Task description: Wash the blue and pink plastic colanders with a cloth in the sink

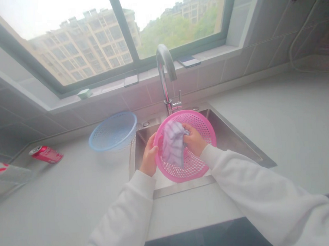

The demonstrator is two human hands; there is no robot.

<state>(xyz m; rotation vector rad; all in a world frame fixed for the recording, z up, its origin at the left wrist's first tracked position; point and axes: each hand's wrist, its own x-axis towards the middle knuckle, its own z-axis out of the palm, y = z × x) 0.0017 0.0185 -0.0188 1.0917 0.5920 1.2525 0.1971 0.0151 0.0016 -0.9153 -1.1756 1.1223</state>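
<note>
A round pink perforated basket (200, 124) is held tilted over the steel sink (232, 135). My left hand (149, 156) grips its left rim, fingers curled round the edge. My right hand (192, 139) is inside the basket, closed on a pale striped cloth (173, 144) that hangs against the basket's inner mesh. Both arms wear white sleeves.
A chrome tap (164, 69) stands behind the sink. A blue perforated basket (113, 131) leans at the sink's left corner. A red can (46, 154) lies on the left counter. Two phones (188, 61) and a small green dish (84, 93) rest on the window sill.
</note>
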